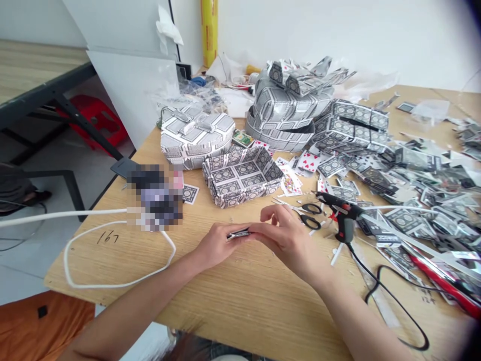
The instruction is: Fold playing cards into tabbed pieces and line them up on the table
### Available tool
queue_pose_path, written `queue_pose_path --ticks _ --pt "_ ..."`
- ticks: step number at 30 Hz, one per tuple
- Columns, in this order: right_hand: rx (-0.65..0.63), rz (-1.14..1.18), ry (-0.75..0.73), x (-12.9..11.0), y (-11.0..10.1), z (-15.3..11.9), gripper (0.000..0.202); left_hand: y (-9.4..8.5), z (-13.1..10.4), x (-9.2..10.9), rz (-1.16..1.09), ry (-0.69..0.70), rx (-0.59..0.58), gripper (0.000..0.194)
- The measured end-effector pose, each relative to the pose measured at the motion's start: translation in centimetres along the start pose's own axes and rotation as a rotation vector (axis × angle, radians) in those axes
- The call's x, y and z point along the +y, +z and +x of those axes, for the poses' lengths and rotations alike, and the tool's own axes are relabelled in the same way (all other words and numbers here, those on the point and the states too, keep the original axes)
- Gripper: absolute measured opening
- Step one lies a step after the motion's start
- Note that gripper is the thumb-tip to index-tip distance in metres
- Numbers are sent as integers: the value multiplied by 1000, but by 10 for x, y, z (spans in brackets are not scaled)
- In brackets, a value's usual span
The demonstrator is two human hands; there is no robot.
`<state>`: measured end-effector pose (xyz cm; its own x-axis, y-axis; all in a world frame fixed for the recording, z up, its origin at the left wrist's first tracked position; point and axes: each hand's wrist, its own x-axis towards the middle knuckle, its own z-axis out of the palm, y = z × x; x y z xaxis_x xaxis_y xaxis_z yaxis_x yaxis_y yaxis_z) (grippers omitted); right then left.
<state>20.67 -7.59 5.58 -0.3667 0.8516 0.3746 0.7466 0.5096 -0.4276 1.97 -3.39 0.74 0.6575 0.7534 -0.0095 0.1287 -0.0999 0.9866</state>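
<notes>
Head camera — looks forward and down from above the near edge of the pale wood-grain table (225,301); bare left hand (215,245) and right hand (288,236) near — flat white wall (338,30) far.

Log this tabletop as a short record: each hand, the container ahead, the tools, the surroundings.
Left hand: holds a small card piece
Right hand: fingers at the other end of the same piece
Container ahead: open card-made tray, patterned card backs inside and out
Behind tray, to the left: closed card-made box
Tools: black-handled scissors; glue gun with red trigger, right of the scissors
Far right: heap of loose cards
Surface: wood-toned table
</notes>
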Motion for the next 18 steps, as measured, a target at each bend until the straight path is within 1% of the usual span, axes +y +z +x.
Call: queue_pose_path --ticks 2,5,7,10,12,15,16,18 --pt "-6 -51 1 0 4 -2 17 -1 1 -2 -3 17 5 30" --pt "-30 -50 -37 2 8 -4 19 2 1 -4 -108 -70 24 32" --pt "-49 16 -34 5 10 -4 19 4 1 -3 -250 -162 34 34" --pt "-67 205 15 9 10 -3 16 5 3 1 -462 -279 -16 35" --pt "-60 247 49 11 9 -2 14 4 5 3 -508 -313 -46 36" --pt "-79 227 90 12 7 -1 17 1 6 3 -512 -345 -40 47" --pt "-104 247 109 13 6 -1 18 1 6 2 -525 -365 -63 47" --pt "-174 346 153 13 3 -1 19 -2 4 1 -573 -414 -181 40"
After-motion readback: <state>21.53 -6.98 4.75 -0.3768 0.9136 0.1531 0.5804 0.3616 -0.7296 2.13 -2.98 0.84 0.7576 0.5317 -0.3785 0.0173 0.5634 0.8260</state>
